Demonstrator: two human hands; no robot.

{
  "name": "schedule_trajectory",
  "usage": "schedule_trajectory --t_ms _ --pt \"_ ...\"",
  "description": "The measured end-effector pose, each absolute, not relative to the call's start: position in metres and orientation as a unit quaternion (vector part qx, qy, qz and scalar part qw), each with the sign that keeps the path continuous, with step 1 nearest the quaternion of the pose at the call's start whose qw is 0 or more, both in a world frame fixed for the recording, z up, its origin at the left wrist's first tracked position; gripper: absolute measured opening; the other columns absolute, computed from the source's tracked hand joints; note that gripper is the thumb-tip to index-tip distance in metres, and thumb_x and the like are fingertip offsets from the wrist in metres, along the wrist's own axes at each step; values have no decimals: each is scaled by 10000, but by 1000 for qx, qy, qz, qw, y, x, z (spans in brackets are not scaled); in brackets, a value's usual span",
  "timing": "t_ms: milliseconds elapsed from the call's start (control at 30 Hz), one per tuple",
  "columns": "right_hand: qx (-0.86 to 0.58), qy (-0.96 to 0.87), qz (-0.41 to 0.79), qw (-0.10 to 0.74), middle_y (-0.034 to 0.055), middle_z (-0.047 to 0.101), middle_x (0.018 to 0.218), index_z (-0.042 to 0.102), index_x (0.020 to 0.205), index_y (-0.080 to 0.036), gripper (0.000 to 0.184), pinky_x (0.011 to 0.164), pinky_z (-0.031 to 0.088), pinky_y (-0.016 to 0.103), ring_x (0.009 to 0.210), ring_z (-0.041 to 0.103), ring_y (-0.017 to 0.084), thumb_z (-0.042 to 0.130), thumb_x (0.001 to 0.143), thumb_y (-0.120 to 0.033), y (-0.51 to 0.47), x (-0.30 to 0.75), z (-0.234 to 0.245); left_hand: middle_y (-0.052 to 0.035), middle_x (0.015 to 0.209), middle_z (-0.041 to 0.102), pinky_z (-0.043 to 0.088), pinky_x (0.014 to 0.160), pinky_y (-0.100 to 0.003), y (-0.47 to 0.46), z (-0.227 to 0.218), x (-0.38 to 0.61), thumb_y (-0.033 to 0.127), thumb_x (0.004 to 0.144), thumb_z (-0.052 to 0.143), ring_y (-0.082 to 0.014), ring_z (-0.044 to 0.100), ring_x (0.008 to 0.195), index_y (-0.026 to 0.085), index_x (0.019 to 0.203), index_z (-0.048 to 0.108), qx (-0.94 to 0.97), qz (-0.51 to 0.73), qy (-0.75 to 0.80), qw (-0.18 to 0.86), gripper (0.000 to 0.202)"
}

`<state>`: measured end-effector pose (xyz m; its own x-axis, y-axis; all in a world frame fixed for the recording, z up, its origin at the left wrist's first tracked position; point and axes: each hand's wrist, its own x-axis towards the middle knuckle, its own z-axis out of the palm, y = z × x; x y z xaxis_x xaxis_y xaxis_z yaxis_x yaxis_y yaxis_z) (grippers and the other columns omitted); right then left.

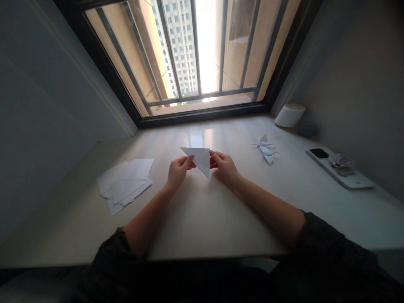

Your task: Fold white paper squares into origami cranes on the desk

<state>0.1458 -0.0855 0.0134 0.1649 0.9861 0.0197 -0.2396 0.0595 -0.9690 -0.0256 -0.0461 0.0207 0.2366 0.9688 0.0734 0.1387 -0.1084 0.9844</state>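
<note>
A white sheet of paper folded into a triangle [200, 158] is held up just above the pale table [202, 219], its point hanging down. My left hand [178, 170] pinches its left edge with thumb and fingers closed. My right hand [224, 165] pinches the right corner the same way. Both forearms reach in from the near edge in dark sleeves.
A loose stack of white sheets [124, 184] lies to the left. A folded paper crane [266, 150] rests at the right rear. Farther right are a white roll [289, 115], a phone [339, 170] with a small round item on it, and the barred window [195, 63] behind.
</note>
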Motion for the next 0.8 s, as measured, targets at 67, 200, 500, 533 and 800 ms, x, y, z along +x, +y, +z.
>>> schedule_trajectory --t_ms 67,200,500,533,800 --pt "-469 -404 502 604 12 605 611 646 716 -184 455 568 446 281 564 539 128 622 702 -637 -85 146 12 -69 692 693 494 664 -274 -46 21 -25 605 738 625 -173 649 674 138 762 705 614 423 444 497 474" --pt "-471 -399 504 604 6 595 606 628 672 -185 412 567 441 280 560 534 125 635 703 -596 -84 147 10 -62 680 684 498 680 -279 -47 22 -24 606 730 632 -168 640 668 139 755 702 617 421 431 506 472" --pt "-464 -397 514 603 -1 628 640 682 742 -185 369 588 452 273 579 554 120 717 645 -539 -86 148 13 -68 694 690 488 668 -276 -48 23 -24 607 749 608 -174 648 677 139 775 703 615 425 445 494 477" --pt "-467 -401 510 601 2 630 634 684 736 -184 379 590 456 276 577 554 122 718 640 -550 -86 148 13 -69 698 692 487 670 -277 -48 23 -24 609 749 605 -176 650 681 140 776 704 614 424 447 494 480" --pt "-528 -453 328 638 27 674 689 695 736 -197 343 586 462 295 608 581 150 680 719 -539 -92 148 15 -99 892 717 463 609 -262 -52 30 -25 614 733 622 -183 668 692 158 996 682 604 403 475 497 530"
